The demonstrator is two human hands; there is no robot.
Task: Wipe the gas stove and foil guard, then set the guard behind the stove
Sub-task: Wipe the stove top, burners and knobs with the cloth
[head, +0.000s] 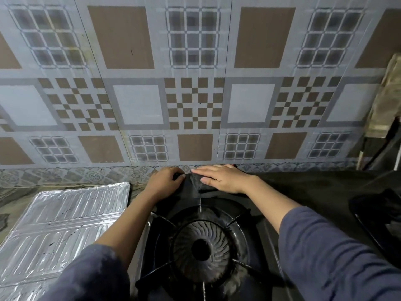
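Sleeves (338,257) flank gas stove (201,246); left grip (166,181) pinches cloth (194,187), right grip (221,178) presses it, fingers straight.

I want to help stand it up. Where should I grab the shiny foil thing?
The foil guard lies flat and thin beside the stove. Probably pinch its free far edge, coming from the wall side; an arm covers its stove-side edge.

We see a black gas stove (217,210), round burner (201,248) uncovered, near the tabletop's (13,200) back edge. A silver ribbed foil guard (65,224) lies flat beside it, toward the left edge.
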